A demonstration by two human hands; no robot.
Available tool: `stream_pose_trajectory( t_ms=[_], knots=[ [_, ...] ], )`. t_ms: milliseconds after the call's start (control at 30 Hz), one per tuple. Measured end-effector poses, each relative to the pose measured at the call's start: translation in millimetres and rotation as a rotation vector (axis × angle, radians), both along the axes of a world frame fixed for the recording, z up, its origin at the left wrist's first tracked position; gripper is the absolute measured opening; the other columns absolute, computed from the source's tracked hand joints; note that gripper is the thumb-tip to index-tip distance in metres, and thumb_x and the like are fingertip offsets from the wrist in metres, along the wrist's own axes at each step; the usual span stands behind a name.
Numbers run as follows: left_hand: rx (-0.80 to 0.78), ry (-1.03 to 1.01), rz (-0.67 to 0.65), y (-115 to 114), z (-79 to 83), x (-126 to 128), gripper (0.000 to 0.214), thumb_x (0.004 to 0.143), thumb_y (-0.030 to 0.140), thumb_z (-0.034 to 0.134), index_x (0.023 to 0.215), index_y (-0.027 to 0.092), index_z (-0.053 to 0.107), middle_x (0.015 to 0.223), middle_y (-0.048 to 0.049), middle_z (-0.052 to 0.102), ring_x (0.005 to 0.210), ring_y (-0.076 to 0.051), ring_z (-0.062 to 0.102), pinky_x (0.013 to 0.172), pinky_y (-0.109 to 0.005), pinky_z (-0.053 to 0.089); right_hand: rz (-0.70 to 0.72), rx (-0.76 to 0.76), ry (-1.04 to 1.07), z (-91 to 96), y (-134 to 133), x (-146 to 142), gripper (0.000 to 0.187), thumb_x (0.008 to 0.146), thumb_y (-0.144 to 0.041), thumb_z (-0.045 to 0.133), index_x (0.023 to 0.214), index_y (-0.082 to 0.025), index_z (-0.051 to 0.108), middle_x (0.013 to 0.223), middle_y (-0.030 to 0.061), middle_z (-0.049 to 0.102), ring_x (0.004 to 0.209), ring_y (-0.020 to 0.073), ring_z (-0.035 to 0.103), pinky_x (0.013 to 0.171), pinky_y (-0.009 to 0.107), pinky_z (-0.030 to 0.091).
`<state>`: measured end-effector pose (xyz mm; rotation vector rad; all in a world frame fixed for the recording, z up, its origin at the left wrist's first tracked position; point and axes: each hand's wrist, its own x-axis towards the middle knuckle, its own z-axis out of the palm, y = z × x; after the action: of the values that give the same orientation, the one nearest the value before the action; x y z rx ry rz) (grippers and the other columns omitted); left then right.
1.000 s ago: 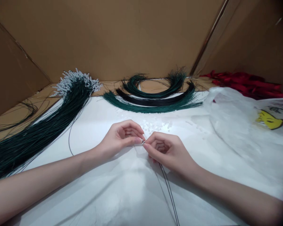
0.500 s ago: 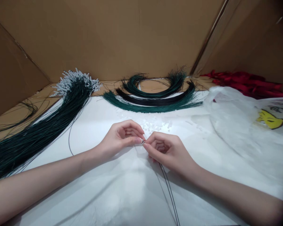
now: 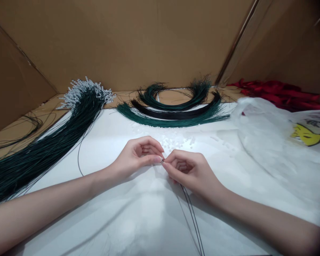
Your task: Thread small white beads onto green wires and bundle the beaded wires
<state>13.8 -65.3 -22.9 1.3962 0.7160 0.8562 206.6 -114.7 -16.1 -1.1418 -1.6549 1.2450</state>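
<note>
My left hand point(image 3: 140, 154) is closed in a pinch between thumb and forefinger, its fingertips on a small whitish piece that looks like a bead, mostly hidden. Touching tip to tip beside it, my right hand point(image 3: 190, 169) pinches the end of thin dark cords point(image 3: 193, 220). These run under the right palm and down toward the front edge. Just beyond the fingers, many small white beads point(image 3: 173, 143) lie scattered on the white sheet point(image 3: 117, 220).
A thick bundle of dark green cords point(image 3: 56, 145) with white beaded ends point(image 3: 86, 93) lies at left. Curved green and black cord bundles point(image 3: 173, 123) rest behind the beads. A clear plastic bag point(image 3: 272, 142) and red ribbons point(image 3: 280, 94) are at right. Cardboard walls point(image 3: 138, 42) enclose the back.
The left fingertips have shifted slightly right, closer to the right fingertips, and the whitish piece shows less. The cords hang almost the same.
</note>
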Motion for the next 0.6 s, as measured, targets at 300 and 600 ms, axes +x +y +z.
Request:
stream_pose_trajectory(
  t_ms=[300,600],
  knots=[
    [0.007,-0.009,-0.005,-0.6,0.2,0.3,0.016,0.077,0.015,0.08,0.088,0.016,0.069,0.08,0.0001,0.073,0.074,-0.007,0.068,0.069,-0.014,0.054,0.001,0.018,-0.013,-2.3,-0.3,0.5,0.013,0.086,-0.021,0.059,0.075,-0.016,0.063,0.058,-0.0017,0.055,0.051,0.0098,0.051,0.05,0.023,0.039],
    [-0.012,-0.046,0.0,-0.6,0.1,0.2,0.016,0.076,0.014,0.08,0.087,0.015,0.069,0.081,-0.0013,0.074,0.074,-0.009,0.069,0.069,-0.016,0.055,-0.01,0.013,0.001,-1.3,-2.0,0.3,0.013,0.086,-0.021,0.059,0.075,-0.016,0.062,0.058,-0.0017,0.055,0.052,0.0099,0.051,0.049,0.023,0.038]
  ],
)
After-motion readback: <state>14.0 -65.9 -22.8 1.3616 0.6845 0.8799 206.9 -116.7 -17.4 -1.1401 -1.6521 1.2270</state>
